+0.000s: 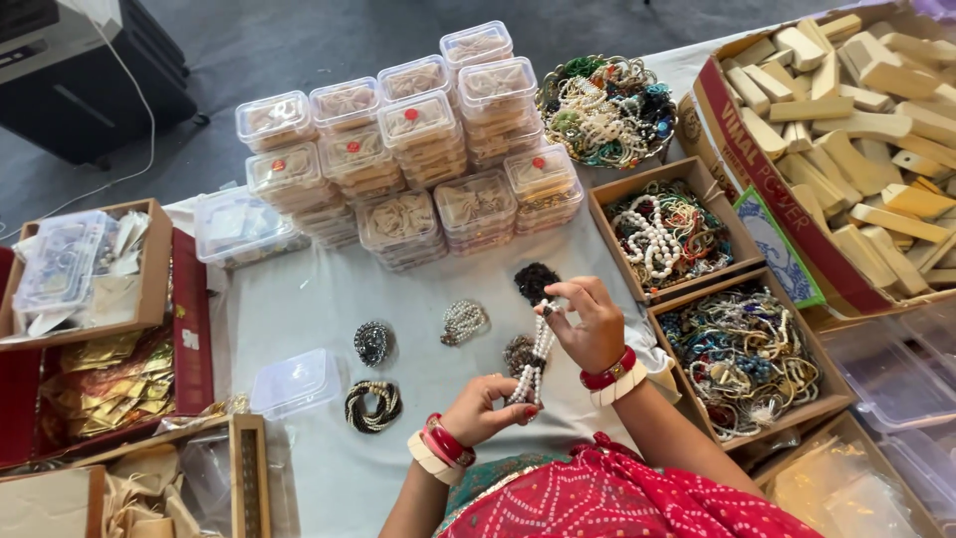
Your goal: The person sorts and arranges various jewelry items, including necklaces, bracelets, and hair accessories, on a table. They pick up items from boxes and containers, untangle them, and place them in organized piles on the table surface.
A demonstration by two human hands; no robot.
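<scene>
A white pearl bead bracelet (535, 361), several strands bunched together, is being stretched between the two hands above the white cloth (299, 299), its long axis running nearly upright in the view and leaning slightly, the upper end pointing away from the person toward the stacked boxes. The right hand (590, 324) is pinching the upper end between thumb and fingertips, closed on the beads. The left hand (485, 408) is gripping the lower end, fingers curled around it. Both wrists are wearing red and white bangles.

Just beyond the bracelet, other bead bracelets are lying on the cloth: a black one (536, 282), a pale pearl one (464, 321), a grey one (372, 342) and a black-and-white one (372, 404). A small clear plastic box (296, 382) is sitting near the last of these. Farther off, stacks of clear lidded boxes (418, 149) are standing in rows. To the right, cardboard trays of mixed bead jewellery (742, 354) are lying beside a large carton of pale wooden pieces (856, 110).
</scene>
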